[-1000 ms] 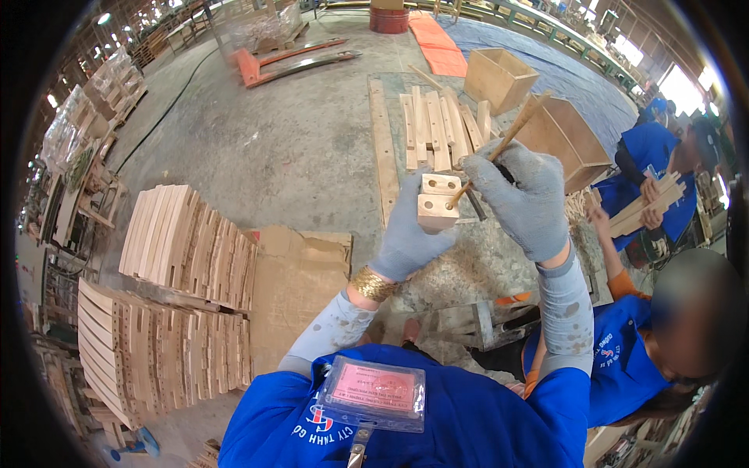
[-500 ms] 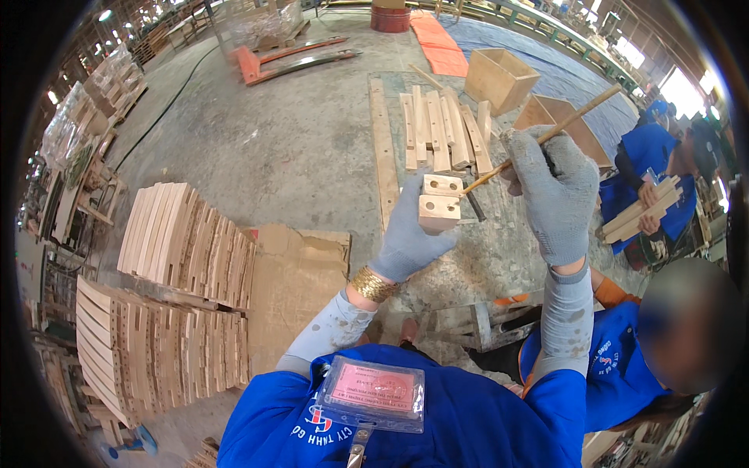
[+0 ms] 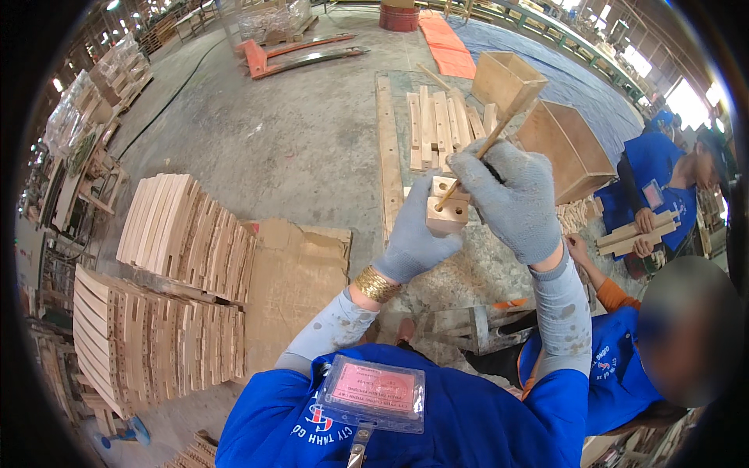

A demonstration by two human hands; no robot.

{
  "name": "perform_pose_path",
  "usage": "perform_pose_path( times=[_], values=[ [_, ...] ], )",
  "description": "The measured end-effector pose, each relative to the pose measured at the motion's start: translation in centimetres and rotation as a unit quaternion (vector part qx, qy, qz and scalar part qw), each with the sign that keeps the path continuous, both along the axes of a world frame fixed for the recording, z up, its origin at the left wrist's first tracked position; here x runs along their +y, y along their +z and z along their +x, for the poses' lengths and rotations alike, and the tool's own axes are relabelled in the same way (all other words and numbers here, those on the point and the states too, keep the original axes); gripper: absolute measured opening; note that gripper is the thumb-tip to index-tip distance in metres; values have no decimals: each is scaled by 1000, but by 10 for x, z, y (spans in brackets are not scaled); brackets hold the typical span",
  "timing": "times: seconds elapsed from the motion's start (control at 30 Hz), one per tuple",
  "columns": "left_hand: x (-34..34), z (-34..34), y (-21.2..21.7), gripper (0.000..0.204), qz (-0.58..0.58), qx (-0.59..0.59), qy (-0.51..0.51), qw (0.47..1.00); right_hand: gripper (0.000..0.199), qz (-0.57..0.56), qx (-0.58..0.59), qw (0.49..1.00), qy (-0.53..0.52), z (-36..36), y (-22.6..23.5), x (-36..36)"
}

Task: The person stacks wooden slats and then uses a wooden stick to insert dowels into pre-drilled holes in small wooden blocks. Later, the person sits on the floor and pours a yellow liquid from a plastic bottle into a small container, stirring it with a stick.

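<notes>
My left hand [image 3: 413, 238], in a grey glove, is wrapped round two pale wooden pieces [image 3: 447, 223] held together. Their end faces point up and show drilled holes. A thin brown wooden stick [image 3: 493, 139] is pinched in my gloved right hand [image 3: 515, 199], just to the right of the left one. The stick slants down to the left, and its lower tip is at a hole in the nearer piece. How deep the tip sits I cannot tell.
Wooden bars [image 3: 437, 125] lie on the worktable [image 3: 499, 273] beyond my hands. Two plywood boxes, one [image 3: 507, 82] behind the other [image 3: 573, 148], stand right of them. Stacked slats [image 3: 168, 335] fill the left. A co-worker's arm [image 3: 593, 274] reaches toward small wooden pieces [image 3: 575, 217]; another person holds bars [image 3: 638, 232].
My right hand has moved left and closer to my left hand, and the stick now stands steeper. Its tip has shifted to the nearer piece's hole. A co-worker's arm has come into view.
</notes>
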State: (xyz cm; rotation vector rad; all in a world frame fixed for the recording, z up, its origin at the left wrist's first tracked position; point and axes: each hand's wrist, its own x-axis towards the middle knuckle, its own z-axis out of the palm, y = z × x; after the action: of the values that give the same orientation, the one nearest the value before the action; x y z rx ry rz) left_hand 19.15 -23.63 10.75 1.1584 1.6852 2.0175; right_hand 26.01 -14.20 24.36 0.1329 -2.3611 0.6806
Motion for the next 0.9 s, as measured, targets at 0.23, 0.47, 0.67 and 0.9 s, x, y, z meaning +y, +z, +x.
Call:
perform_pose_path(
  times=[0.23,0.47,0.67,0.9],
  values=[
    [0,0,-1,78,-1,9,13,1000,25,10,-35,999,-7,-2,3,2],
    [4,0,-2,78,19,7,4,1000,23,38,-1,999,14,-1,6,2],
    [6,1,-4,79,26,21,11,999,22,58,-29,998,24,0,7,3],
    [4,3,3,80,-30,23,10,999,19,78,-123,989,39,8,19,25]
  ],
)
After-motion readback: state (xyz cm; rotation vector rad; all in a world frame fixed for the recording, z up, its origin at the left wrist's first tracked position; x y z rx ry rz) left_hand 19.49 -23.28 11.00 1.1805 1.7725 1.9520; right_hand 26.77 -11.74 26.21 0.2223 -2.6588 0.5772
